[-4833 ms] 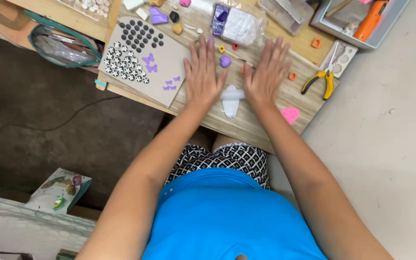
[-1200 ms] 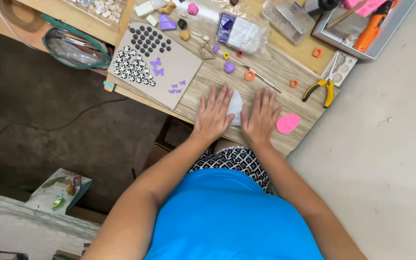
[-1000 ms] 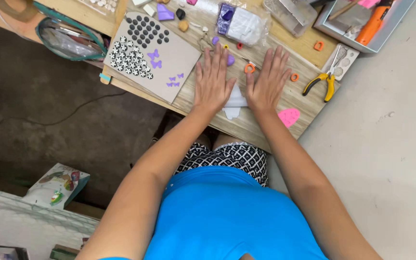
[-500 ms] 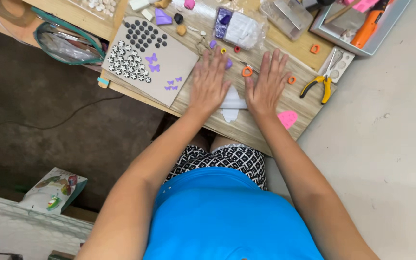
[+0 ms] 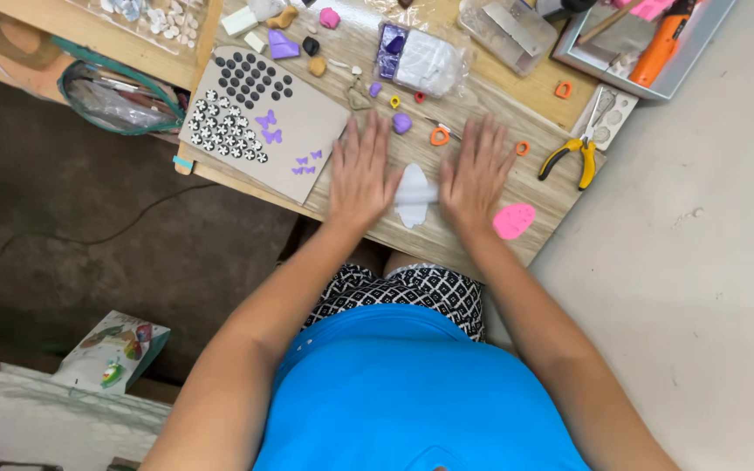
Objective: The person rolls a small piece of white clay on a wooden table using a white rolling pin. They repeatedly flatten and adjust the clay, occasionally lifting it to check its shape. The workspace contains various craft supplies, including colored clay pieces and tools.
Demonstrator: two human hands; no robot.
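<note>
My left hand [image 5: 361, 171] and my right hand [image 5: 475, 173] lie flat, palms down, on the wooden table [image 5: 447, 240], fingers spread. Between them sits a flattened piece of white clay [image 5: 413, 194], and both hands cover its two ends. A flat pink clay piece [image 5: 514, 221] lies just right of my right hand. Left of my left hand is a grey board [image 5: 259, 122] with several black dots, black-and-white discs and small purple butterfly shapes.
Yellow-handled pliers [image 5: 568, 159], orange ring cutters [image 5: 440, 136], a purple clay ball [image 5: 401, 123] and a bagged white and purple clay pack [image 5: 419, 61] lie beyond my hands. A tray with an orange tool [image 5: 661, 48] stands far right. The table edge is close to my lap.
My hands slid back and forth over the white clay, toward me and away again. They now lie spread at its two ends with its middle showing.
</note>
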